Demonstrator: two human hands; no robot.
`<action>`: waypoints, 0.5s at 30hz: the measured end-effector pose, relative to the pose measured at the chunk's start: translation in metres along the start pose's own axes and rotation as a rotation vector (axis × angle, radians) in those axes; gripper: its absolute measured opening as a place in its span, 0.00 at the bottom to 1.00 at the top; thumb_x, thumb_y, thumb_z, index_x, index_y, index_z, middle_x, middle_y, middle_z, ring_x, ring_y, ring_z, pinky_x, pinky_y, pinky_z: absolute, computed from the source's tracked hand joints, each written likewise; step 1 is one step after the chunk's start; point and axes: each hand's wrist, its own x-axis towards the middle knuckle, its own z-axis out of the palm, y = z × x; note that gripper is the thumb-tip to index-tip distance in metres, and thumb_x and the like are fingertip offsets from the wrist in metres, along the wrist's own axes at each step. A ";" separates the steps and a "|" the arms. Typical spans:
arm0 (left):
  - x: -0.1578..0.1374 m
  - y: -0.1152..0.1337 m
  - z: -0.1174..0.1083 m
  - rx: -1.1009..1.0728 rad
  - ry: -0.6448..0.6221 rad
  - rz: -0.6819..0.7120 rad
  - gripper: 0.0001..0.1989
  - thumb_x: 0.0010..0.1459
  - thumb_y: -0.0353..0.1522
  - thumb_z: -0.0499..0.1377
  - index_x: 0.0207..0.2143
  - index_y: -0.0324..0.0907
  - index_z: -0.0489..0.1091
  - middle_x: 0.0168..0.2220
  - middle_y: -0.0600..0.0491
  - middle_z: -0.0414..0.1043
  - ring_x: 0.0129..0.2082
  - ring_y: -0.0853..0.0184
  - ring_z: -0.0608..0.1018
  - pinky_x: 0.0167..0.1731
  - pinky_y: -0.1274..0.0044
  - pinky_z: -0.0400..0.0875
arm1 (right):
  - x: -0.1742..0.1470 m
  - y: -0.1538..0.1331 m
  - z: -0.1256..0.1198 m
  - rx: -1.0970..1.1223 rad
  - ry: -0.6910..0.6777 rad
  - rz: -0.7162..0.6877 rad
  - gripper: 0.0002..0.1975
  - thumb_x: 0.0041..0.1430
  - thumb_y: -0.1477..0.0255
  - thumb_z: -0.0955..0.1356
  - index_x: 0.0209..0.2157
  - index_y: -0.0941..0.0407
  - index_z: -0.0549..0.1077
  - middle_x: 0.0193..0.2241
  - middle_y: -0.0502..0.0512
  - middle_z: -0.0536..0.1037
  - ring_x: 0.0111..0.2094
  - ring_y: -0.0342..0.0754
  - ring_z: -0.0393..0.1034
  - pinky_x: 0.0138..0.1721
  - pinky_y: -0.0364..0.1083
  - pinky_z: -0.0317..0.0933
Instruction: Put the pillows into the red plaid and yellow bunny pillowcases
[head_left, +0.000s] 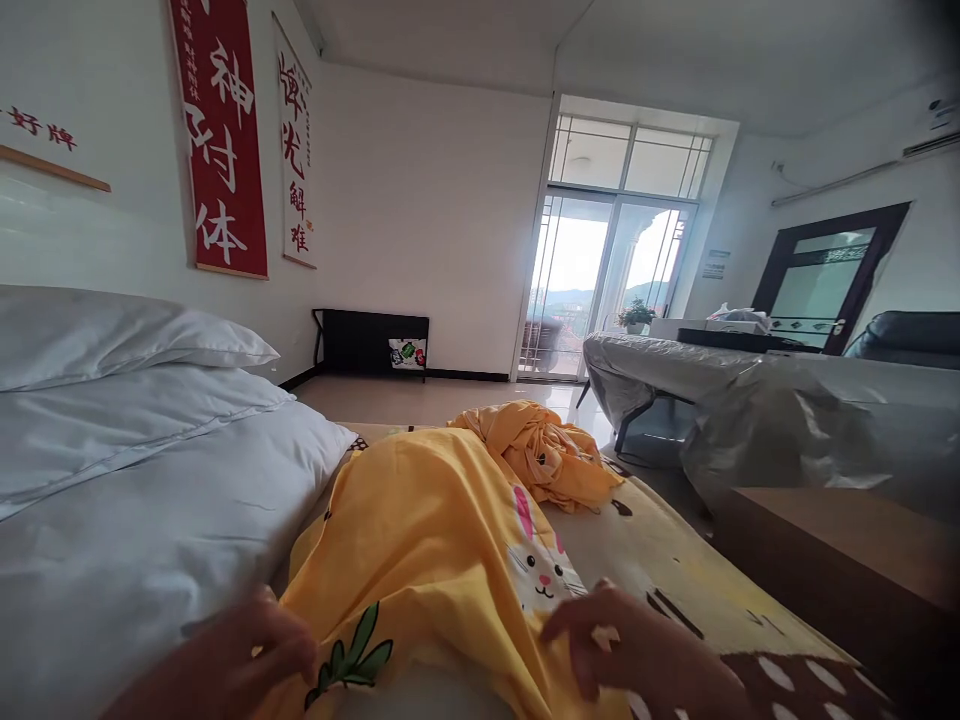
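Note:
A yellow pillowcase [420,510] printed with a white rabbit and green leaves lies spread in front of me, raised in soft folds. Something whitish [420,690] shows at its near edge, mostly cut off by the frame. My left hand [259,640] is closed at the near left side of the pillowcase, beside the leaf print. On the opposite side, below the rabbit's face, my right hand [615,640] has its fingers bent and pinched on the cloth. Just beyond lies a crumpled heap of matching yellow cloth [536,450].
White pillows [165,460] are stacked at the left. Underneath everything is a cream and brown patterned blanket [675,570]. A cardboard box [847,540] stands at the right, near a plastic-covered table [660,355]. A black folded panel [367,340] leans against the far wall.

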 end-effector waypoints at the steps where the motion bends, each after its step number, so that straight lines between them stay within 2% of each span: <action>1: 0.011 0.006 0.002 -0.024 -0.013 0.023 0.26 0.56 0.53 0.49 0.24 0.44 0.75 0.16 0.56 0.67 0.21 0.69 0.70 0.30 0.78 0.67 | 0.012 0.007 0.001 0.017 0.087 0.059 0.14 0.59 0.63 0.62 0.39 0.53 0.76 0.23 0.51 0.76 0.27 0.46 0.71 0.33 0.44 0.61; 3: 0.032 0.015 0.013 -0.042 0.042 0.067 0.26 0.59 0.50 0.46 0.39 0.43 0.74 0.24 0.54 0.71 0.26 0.67 0.73 0.31 0.77 0.67 | 0.038 0.021 0.009 -0.052 0.247 0.172 0.17 0.61 0.60 0.59 0.37 0.55 0.73 0.23 0.51 0.76 0.25 0.45 0.70 0.31 0.44 0.59; 5: 0.048 0.018 0.031 0.006 0.104 0.103 0.24 0.59 0.47 0.49 0.49 0.43 0.68 0.36 0.51 0.73 0.36 0.64 0.75 0.36 0.76 0.68 | 0.059 0.033 0.024 -0.176 0.273 0.199 0.16 0.62 0.60 0.58 0.34 0.55 0.71 0.26 0.52 0.76 0.27 0.46 0.69 0.31 0.44 0.57; 6: 0.054 0.017 0.040 0.050 0.105 0.118 0.22 0.59 0.45 0.51 0.50 0.43 0.67 0.40 0.50 0.72 0.40 0.63 0.75 0.39 0.76 0.68 | 0.066 0.038 0.032 -0.229 0.247 0.184 0.16 0.63 0.60 0.58 0.34 0.55 0.70 0.28 0.52 0.76 0.29 0.46 0.69 0.32 0.44 0.56; 8: 0.060 0.014 0.055 0.145 0.052 0.143 0.16 0.60 0.41 0.50 0.43 0.43 0.68 0.41 0.49 0.71 0.43 0.62 0.74 0.41 0.74 0.66 | 0.075 0.044 0.047 -0.305 0.206 0.139 0.15 0.64 0.61 0.57 0.33 0.54 0.67 0.32 0.53 0.76 0.31 0.47 0.68 0.32 0.45 0.55; 10: 0.061 0.012 0.062 0.217 0.008 0.141 0.13 0.61 0.38 0.47 0.34 0.43 0.67 0.37 0.49 0.71 0.40 0.61 0.74 0.38 0.74 0.64 | 0.077 0.047 0.056 -0.358 0.205 0.129 0.16 0.67 0.63 0.54 0.32 0.54 0.65 0.32 0.54 0.76 0.31 0.47 0.67 0.32 0.45 0.53; 12: 0.059 0.013 0.058 0.223 -0.012 0.144 0.14 0.62 0.38 0.45 0.29 0.43 0.64 0.33 0.51 0.70 0.36 0.63 0.73 0.35 0.75 0.63 | 0.077 0.049 0.056 -0.386 0.199 0.124 0.16 0.67 0.65 0.53 0.30 0.54 0.64 0.31 0.54 0.76 0.31 0.47 0.66 0.31 0.45 0.51; 15: 0.054 0.015 0.036 0.120 0.058 0.173 0.16 0.63 0.40 0.44 0.26 0.43 0.60 0.30 0.53 0.67 0.32 0.66 0.71 0.34 0.77 0.63 | 0.072 0.051 0.044 -0.414 0.223 0.111 0.15 0.66 0.67 0.54 0.28 0.54 0.62 0.29 0.53 0.74 0.30 0.47 0.64 0.31 0.45 0.49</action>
